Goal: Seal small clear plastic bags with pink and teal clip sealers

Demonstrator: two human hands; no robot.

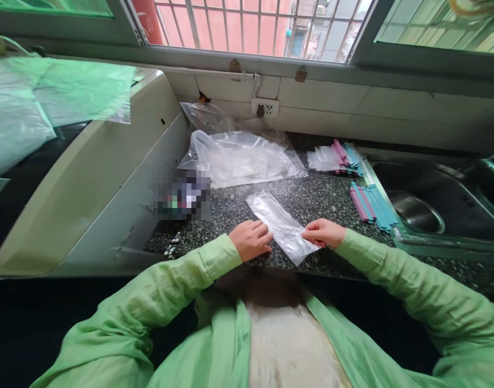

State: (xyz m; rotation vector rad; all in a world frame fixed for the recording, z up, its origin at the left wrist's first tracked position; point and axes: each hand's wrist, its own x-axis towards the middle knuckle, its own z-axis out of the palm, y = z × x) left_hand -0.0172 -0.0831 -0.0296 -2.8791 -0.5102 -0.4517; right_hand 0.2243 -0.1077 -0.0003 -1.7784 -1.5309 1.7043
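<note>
Small clear plastic bag [282,225] flat on the speckled granite countertop [311,199], lying diagonally, far end toward 11 o'clock, near end toward 5 o'clock, close to the front edge. Left hand [250,240] at 9 o'clock of the bag, loosely curled, fingertips pressing down on the bag's left margin, apparently to pin it so the film does not slide. Right hand [323,233] at 3 o'clock, thumb and fingers pinched on the bag's near right edge, probably at the mouth or seal; whether the film is lifted or just pressed cannot be told. Nothing else held in either hand.

At 12 o'clock, well apart from the hands, a larger clear plastic bag [241,157] crumpled against the tiled wall, seemingly the stock. At 1 o'clock a stack of small zip bags [325,158] with pink and blue strips; at 2 o'clock a row of pink and blue sealing strips [371,203] laid parallel just beside the sink rim, within easy reach of the right hand. Stainless sink [428,207] at 3 o'clock, rim forming a hard boundary on that side. White appliance panel [121,188] slanting along 9 to 10 o'clock, closing the left. Small metal bits [172,245] at 9 o'clock near the front edge.

Bare counter between the small bag and the supplies; little margin toward the front edge.
</note>
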